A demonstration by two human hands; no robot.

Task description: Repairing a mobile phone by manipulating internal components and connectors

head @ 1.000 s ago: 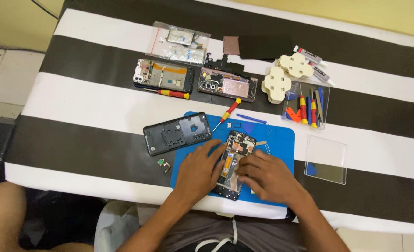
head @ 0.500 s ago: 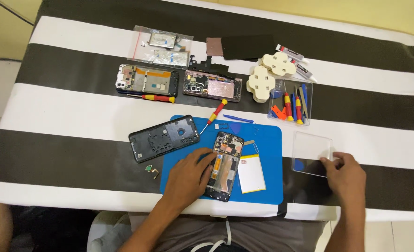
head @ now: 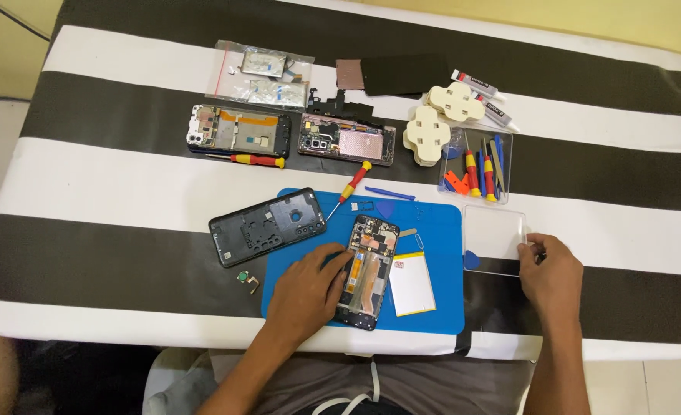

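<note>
While resting flat at six o'clock on the blue mat (head: 440,230), steadying the opened phone (head: 369,270) with left hand (head: 307,292) spread, right hand (head: 549,270) pinching the clear lid (head: 494,234) at three o'clock; light, stiff, probably fragile, gripping by edges.

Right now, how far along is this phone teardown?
Done: the back cover is off and the battery lies beside the open phone on the blue mat. In hand: left hand steadies the phone; right hand touches the clear lid. Left: boards and parts remain in the phone's frame.
</note>
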